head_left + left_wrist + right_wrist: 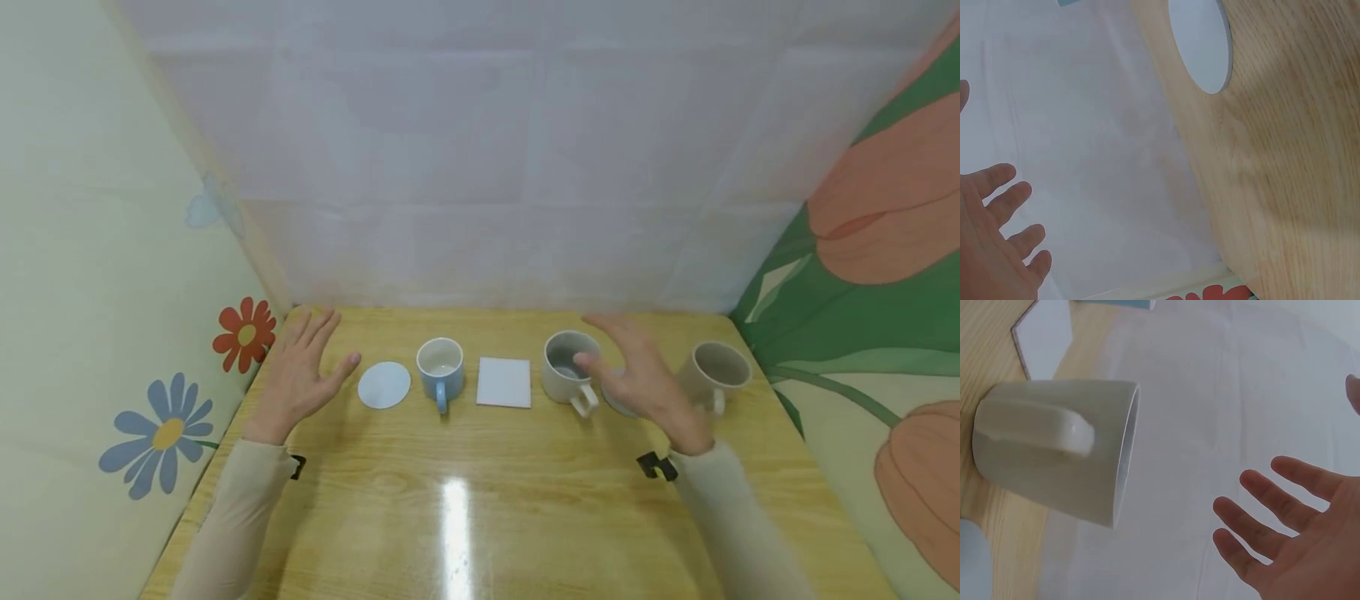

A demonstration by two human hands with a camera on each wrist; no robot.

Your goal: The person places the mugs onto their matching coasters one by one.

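Hovering above the surface [375,500], the left hand [300,379] and right hand [641,379] are released, fingers spread. A round coaster [384,385] lies just right of the left hand, with a blue mug [440,377] beyond it. A white mug [557,385] stands upright just left of the right hand; a beige mug [703,385] stands to that hand's right.

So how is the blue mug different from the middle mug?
The blue mug is pale blue outside, while the middle mug is off-white. Inside, the blue mug looks whitish, but the middle mug looks grey. The blue mug also looks smaller than the middle mug. Both stand upright on the table.
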